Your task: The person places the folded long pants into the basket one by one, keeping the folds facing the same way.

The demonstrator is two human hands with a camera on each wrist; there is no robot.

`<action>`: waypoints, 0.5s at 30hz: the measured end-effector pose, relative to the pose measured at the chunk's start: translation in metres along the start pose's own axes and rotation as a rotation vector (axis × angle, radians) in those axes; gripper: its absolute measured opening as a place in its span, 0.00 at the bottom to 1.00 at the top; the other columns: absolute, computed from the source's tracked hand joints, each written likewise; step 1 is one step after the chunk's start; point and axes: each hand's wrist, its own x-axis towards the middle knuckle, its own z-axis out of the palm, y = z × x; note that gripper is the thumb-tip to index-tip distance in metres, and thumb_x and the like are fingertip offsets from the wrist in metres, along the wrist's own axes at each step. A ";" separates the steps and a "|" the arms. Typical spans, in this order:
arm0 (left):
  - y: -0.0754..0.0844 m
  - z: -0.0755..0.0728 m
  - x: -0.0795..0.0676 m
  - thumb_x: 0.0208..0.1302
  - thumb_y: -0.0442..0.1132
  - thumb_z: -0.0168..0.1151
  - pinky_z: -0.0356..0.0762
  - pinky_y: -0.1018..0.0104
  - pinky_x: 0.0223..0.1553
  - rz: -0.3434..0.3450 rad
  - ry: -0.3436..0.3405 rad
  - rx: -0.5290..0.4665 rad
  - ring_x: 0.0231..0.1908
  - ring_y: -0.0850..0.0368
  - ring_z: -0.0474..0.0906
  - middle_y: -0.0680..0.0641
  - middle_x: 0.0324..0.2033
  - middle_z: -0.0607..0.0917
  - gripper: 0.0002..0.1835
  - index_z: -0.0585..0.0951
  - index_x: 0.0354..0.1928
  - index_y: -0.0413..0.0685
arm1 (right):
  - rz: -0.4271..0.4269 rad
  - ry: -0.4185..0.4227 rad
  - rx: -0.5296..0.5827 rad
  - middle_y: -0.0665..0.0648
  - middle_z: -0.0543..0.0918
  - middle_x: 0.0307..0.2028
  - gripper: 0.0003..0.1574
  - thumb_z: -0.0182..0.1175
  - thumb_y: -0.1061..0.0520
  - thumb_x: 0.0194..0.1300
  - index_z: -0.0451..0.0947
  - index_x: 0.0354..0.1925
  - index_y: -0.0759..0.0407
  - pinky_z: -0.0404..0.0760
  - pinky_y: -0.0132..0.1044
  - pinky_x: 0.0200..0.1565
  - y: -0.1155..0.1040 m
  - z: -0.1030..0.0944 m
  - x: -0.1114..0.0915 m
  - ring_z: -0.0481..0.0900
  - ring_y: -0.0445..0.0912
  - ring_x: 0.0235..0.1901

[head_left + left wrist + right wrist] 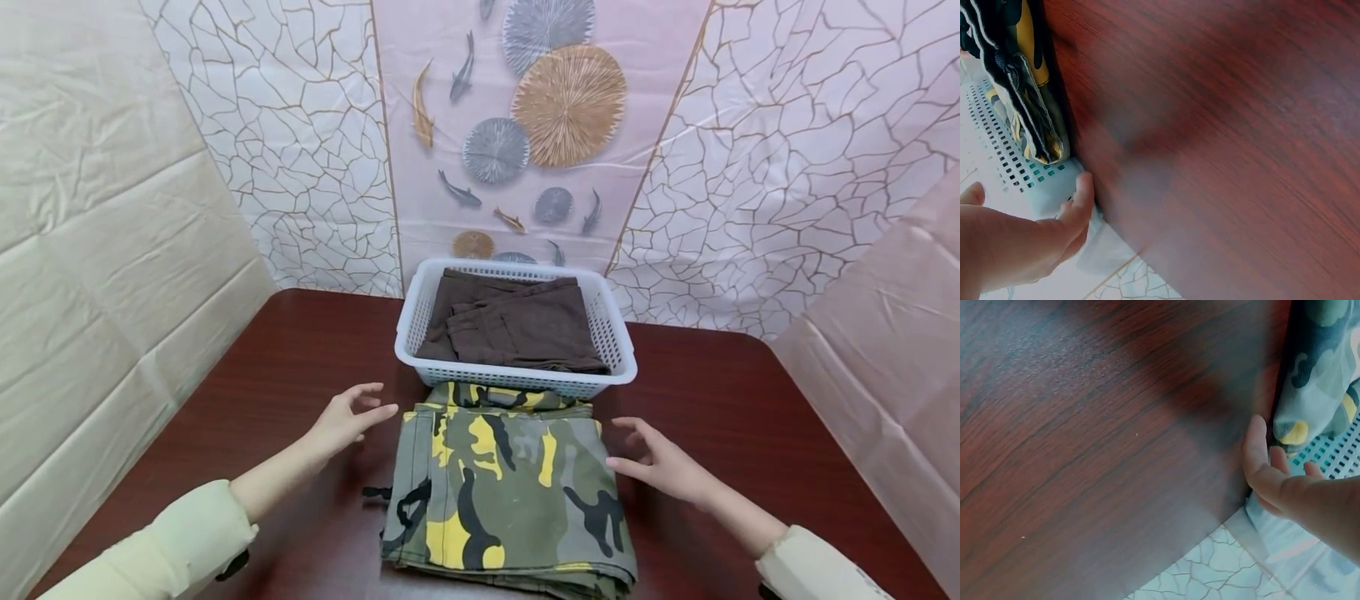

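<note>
A folded camouflage garment (517, 492) in green, grey, black and yellow lies on the table in front of the basket, a dark strap poking out at its left. Beside its upper left corner hovers my left hand (348, 423), fingers relaxed and holding nothing. My right hand (660, 462) is near the garment's right edge, fingers loosely bent, also holding nothing. The left wrist view shows the garment's layered folded edge (1029, 106) close by the left hand. In the right wrist view the garment's rounded corner (1310, 412) is just beyond the right fingertips.
A white perforated plastic basket (517, 379) stands behind the garment, with folded dark brown clothes (517, 325) inside. The dark red-brown wooden table (322, 342) extends to both sides. Patterned cloth (315, 125) hangs behind the table, and pale cloth walls flank it.
</note>
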 end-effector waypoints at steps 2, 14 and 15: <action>0.000 -0.001 0.000 0.63 0.51 0.60 0.80 0.51 0.47 -0.036 -0.021 -0.073 0.54 0.43 0.75 0.35 0.57 0.75 0.34 0.65 0.66 0.41 | 0.072 -0.040 0.082 0.70 0.70 0.51 0.43 0.60 0.48 0.64 0.54 0.67 0.65 0.80 0.44 0.38 0.001 -0.004 0.000 0.76 0.52 0.43; -0.003 -0.012 -0.001 0.66 0.52 0.55 0.79 0.52 0.49 -0.277 -0.284 -0.404 0.46 0.54 0.81 0.39 0.58 0.77 0.35 0.61 0.69 0.40 | 0.270 -0.325 0.694 0.54 0.80 0.52 0.41 0.44 0.43 0.73 0.47 0.71 0.68 0.80 0.47 0.51 0.026 -0.037 0.000 0.81 0.47 0.49; -0.004 -0.012 -0.001 0.66 0.52 0.55 0.79 0.53 0.50 -0.295 -0.307 -0.420 0.46 0.55 0.81 0.40 0.57 0.77 0.35 0.61 0.69 0.41 | 0.270 -0.355 0.730 0.52 0.80 0.52 0.40 0.44 0.43 0.73 0.50 0.70 0.67 0.80 0.46 0.51 0.029 -0.038 0.000 0.81 0.46 0.49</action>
